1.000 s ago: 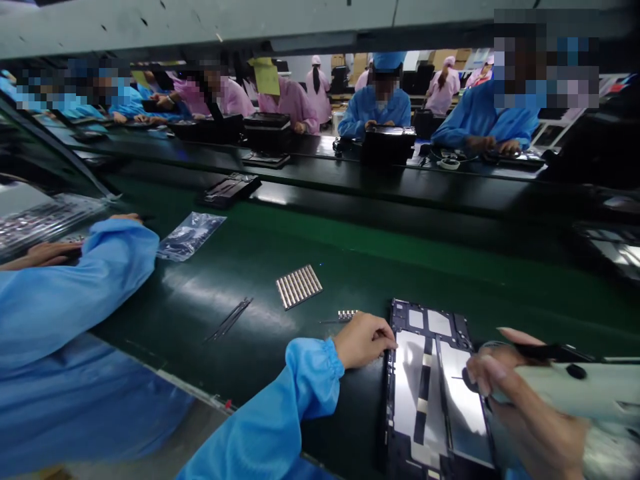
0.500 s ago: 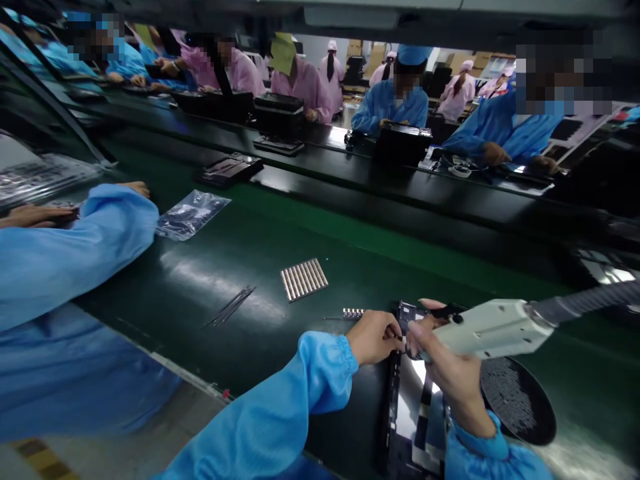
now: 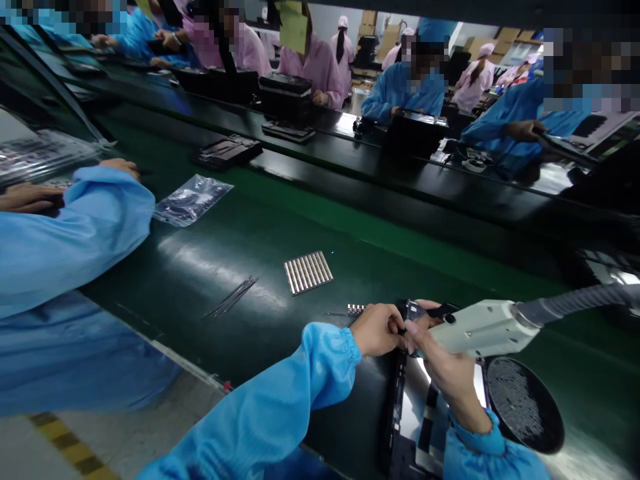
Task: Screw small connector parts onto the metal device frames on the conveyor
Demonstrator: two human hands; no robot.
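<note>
I judge the screwdriver (image 3: 480,327), clenched in my right hand (image 3: 445,367), may skid off the frame (image 3: 413,407) at lower centre and nick my left hand (image 3: 377,330), whose fingers press together beside its tip.

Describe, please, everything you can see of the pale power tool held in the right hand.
The tool is off-white, plastic-looking, with a black lever on top and a grey ribbed hose leaving its rear. It lies nearly level, nose leftward, above the dark device frame. The right hand grips it from below; the left hand curls at its nose. Its tip is hidden.
</note>
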